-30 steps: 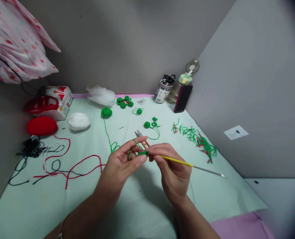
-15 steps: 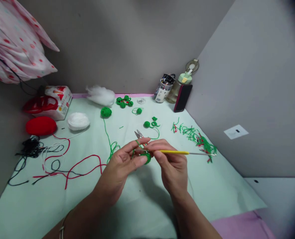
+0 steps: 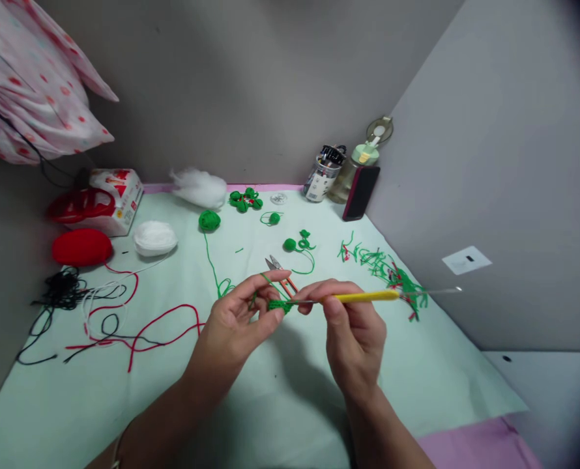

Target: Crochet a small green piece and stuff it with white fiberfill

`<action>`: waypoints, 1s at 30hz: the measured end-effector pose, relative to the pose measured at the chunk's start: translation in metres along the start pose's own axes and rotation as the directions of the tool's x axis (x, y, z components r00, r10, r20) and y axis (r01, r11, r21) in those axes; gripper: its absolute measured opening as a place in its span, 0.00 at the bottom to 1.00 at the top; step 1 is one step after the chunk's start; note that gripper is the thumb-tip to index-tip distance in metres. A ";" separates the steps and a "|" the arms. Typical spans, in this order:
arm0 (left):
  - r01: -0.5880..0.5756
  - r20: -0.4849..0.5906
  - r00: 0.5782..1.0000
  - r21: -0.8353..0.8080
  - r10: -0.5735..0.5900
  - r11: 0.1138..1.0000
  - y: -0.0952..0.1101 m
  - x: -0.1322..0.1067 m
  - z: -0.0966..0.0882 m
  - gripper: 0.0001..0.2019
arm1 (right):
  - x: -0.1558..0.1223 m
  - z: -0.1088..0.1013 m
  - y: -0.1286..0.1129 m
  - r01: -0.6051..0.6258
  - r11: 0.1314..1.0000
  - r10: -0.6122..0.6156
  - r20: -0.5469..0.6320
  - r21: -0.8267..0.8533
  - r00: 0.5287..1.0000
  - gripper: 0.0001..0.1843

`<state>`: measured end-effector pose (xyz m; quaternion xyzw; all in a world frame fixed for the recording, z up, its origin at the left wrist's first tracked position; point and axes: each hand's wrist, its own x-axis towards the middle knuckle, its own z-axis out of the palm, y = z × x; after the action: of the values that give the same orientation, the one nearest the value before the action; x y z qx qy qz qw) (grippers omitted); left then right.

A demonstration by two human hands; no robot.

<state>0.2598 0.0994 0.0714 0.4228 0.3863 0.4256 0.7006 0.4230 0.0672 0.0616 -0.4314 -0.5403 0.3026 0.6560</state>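
Between the thumb and fingers of my left hand (image 3: pixel 238 326) is a small green crochet piece (image 3: pixel 280 305), partly hidden by the fingertips. A strand of green yarn runs over the raised left index finger. My right hand (image 3: pixel 356 332) is closed round the yellow handle of a crochet hook (image 3: pixel 368 296), whose metal tip meets the green piece. The hook's other metal end points right. Just beyond my fingers lie small scissors (image 3: pixel 286 279) with orange handles, blades parted. A green yarn ball (image 3: pixel 209 220) farther back trails its strand towards my left hand.
Red yarn (image 3: pixel 82 247), white yarn (image 3: pixel 156 238) and a black yarn tangle (image 3: pixel 61 290) lie at left. Stuffing (image 3: pixel 199 189) and small green crocheted pieces (image 3: pixel 246 200) sit at the back. A phone (image 3: pixel 361 193) leans against a bottle (image 3: pixel 343 182); green yarn scraps (image 3: pixel 382 267) lie at right.
My right hand has moved right with the crochet hook, drawing its tip back to the near edge of the green piece. The green piece has shifted slightly left and turned.
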 end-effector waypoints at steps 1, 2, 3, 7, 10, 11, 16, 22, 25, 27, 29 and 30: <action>-0.013 -0.009 1.000 0.030 0.013 0.999 0.001 0.000 0.000 0.17 | -0.001 0.000 -0.001 0.020 1.000 -0.020 -0.001 -0.021 1.000 0.10; -0.025 -0.017 1.000 0.053 0.025 0.998 0.001 0.000 0.000 0.17 | -0.002 0.000 -0.002 0.034 0.999 -0.034 0.004 -0.034 0.999 0.10; -0.036 -0.022 0.999 0.069 0.037 0.997 0.001 -0.001 0.000 0.17 | -0.002 -0.001 -0.002 0.045 0.998 -0.045 0.014 -0.046 0.999 0.11; -0.087 -0.075 0.992 0.122 0.097 0.989 -0.001 -0.002 0.003 0.17 | -0.002 -0.002 0.000 0.258 0.944 -0.233 0.139 -0.204 0.963 0.12; -0.084 -0.094 0.992 0.051 0.089 0.995 -0.005 -0.002 0.006 0.21 | -0.005 -0.002 0.002 0.461 0.767 -0.375 0.272 -0.446 0.886 0.16; -0.049 -0.067 0.997 -0.025 0.048 0.998 -0.006 -0.002 0.006 0.23 | -0.007 -0.002 0.003 0.504 0.699 -0.405 0.300 -0.508 0.864 0.18; 0.239 0.162 0.968 -0.352 -0.192 0.905 -0.001 0.002 0.003 0.22 | -0.006 -0.003 0.004 0.377 0.848 -0.365 0.107 -0.372 0.925 0.15; 0.108 0.117 0.990 -0.237 -0.082 0.966 0.003 0.001 0.001 0.19 | 0.008 0.000 0.005 0.074 0.997 -0.076 0.046 0.031 0.996 0.10; 0.061 0.081 0.996 -0.166 -0.048 0.984 -0.002 0.000 0.005 0.19 | 0.004 0.004 0.004 0.132 0.987 -0.126 0.067 -0.091 0.990 0.09; 0.058 0.026 0.998 -0.176 -0.055 0.983 -0.004 0.000 0.007 0.21 | -0.001 0.005 0.003 0.229 0.944 -0.215 0.084 -0.238 0.973 0.12; 0.104 0.010 0.994 -0.245 -0.104 0.964 -0.005 0.001 0.008 0.23 | -0.006 0.004 0.001 0.331 0.858 -0.301 0.137 -0.393 0.944 0.16; 0.146 0.033 0.989 -0.299 -0.142 0.943 -0.004 0.001 0.008 0.23 | -0.006 0.003 0.001 0.368 0.825 -0.333 0.157 -0.429 0.930 0.17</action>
<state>0.2690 0.0973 0.0699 0.2844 0.3432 0.4247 0.7880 0.4185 0.0629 0.0579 -0.4533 -0.6900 0.0593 0.5612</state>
